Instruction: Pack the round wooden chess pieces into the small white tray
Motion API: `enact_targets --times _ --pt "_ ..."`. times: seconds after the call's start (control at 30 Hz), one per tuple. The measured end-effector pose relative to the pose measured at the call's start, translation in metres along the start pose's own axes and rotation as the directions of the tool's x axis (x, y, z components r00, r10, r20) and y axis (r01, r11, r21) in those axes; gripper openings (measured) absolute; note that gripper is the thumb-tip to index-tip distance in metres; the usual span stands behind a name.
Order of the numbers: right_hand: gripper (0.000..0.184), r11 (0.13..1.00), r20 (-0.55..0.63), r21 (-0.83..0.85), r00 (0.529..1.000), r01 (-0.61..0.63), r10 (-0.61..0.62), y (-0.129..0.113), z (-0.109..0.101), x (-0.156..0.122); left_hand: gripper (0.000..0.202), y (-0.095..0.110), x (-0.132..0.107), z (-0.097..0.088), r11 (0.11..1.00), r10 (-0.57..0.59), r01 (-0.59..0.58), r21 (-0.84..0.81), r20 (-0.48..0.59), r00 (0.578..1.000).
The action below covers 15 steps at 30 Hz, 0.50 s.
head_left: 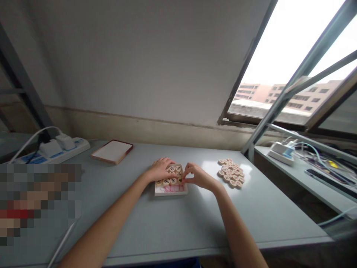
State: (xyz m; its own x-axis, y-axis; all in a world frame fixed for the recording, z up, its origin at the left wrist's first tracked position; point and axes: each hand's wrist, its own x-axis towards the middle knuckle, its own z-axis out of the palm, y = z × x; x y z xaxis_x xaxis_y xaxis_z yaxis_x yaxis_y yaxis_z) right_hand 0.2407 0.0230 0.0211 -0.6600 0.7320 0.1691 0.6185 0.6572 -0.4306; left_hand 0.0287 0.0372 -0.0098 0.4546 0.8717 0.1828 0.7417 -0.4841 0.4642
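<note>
A shallow white box (171, 193) sits on the desk in front of me, holding rows of round wooden xiangqi pieces (173, 181) with dark characters. Pink printing shows on the bare strip at its near end. My left hand (161, 170) lies over the box's left side, fingers and thumb stretched out across the pieces and hiding some of them. At the right edge of the box, my right hand (197, 176) has thumb and index finger pinched at a xiangqi piece in the near row. Farther right, a loose cluster of pieces with reddish characters (232, 173) rests on the desk.
The box lid (113, 152), with a dark red rim, lies toward the back left. A power strip (75, 146) with plugs stands at the far left. On the right, beyond a metal post (251, 147), a lower shelf (301, 175) carries another power strip, cables and a phone.
</note>
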Motion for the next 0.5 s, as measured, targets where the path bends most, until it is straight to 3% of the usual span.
enact_targets --times 0.1,0.17,0.23,0.33,0.5 --pt "0.017 0.971 -0.196 -0.176 0.972 -0.164 0.128 0.014 -0.012 -0.009 0.042 -0.002 0.001 0.0 1.0 -0.007 0.007 -0.023 -0.015 1.0" --pt "0.021 0.864 -0.366 -0.339 0.898 -0.372 0.244 0.028 -0.017 -0.023 0.037 -0.001 0.002 0.0 0.999 -0.037 0.036 -0.028 -0.028 0.999" --pt "0.028 0.709 -0.455 -0.465 0.83 -0.529 0.322 0.043 -0.017 -0.041 0.035 0.002 0.002 0.0 0.997 -0.071 0.07 -0.007 -0.04 0.997" --pt "0.046 0.571 -0.457 -0.58 0.812 -0.582 0.363 0.062 -0.009 -0.067 0.034 0.01 0.001 0.002 0.993 -0.091 0.097 0.069 -0.08 0.993" --pt "0.039 0.555 -0.405 -0.613 0.826 -0.563 0.391 0.072 0.002 -0.087 0.037 0.018 0.003 0.01 0.983 -0.081 0.1 0.157 -0.121 0.989"
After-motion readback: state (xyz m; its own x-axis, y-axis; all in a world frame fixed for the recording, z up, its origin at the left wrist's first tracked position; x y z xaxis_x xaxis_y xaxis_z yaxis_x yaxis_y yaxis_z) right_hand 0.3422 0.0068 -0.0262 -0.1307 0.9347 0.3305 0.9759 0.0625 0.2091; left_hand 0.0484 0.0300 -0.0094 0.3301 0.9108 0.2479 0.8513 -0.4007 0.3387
